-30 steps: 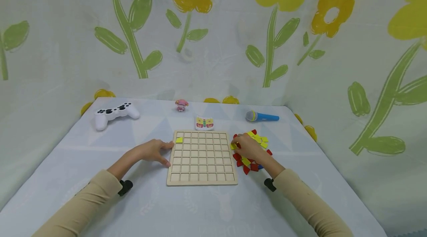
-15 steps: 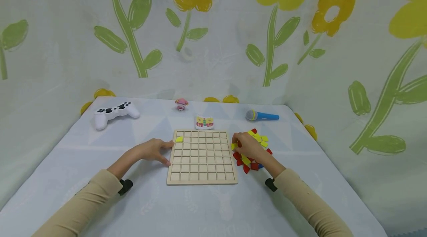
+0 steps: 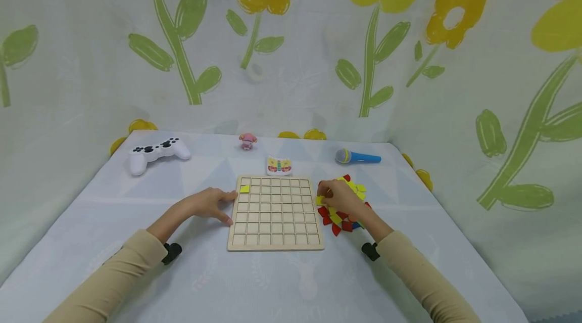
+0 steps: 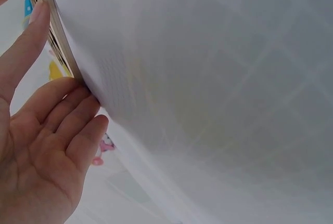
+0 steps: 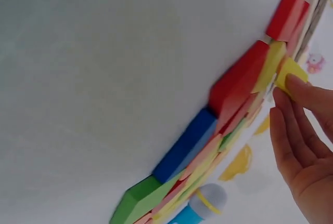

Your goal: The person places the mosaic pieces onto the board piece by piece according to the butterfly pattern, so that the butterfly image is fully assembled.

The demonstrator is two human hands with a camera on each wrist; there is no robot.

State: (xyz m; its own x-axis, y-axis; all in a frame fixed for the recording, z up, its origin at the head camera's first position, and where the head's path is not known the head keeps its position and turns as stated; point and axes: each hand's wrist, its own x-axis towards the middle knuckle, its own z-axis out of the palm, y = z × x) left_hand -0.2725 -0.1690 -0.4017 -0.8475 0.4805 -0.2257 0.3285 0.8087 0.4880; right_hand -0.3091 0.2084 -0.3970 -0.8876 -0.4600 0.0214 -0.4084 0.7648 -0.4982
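A light wooden grid board [image 3: 275, 214] lies mid-table, and one yellow tile [image 3: 244, 188] sits in a cell near its far left corner. My left hand [image 3: 208, 203] is at the board's left side; in the left wrist view the thumb [image 4: 37, 18] and fingers touch its edge. To the right of the board my right hand [image 3: 340, 196] is over a pile of flat tiles. Seen from the right wrist, its thumb and fingers pinch a yellow square tile [image 5: 291, 76]. Red tiles [image 5: 242, 78], a blue tile [image 5: 186, 145] and a green tile [image 5: 143, 195] lie nearby.
Behind the board stands a small card [image 3: 279, 166] with a butterfly pattern. A white game controller [image 3: 159, 153] lies back left, a pink figurine [image 3: 247, 141] at the back, and a blue toy microphone [image 3: 359, 157] back right. Flowered cloth hangs behind the table.
My right hand has shifted slightly to the right over the tile pile, showing a bit more of the pieces near its wrist. The left hand keeps its place at the board.
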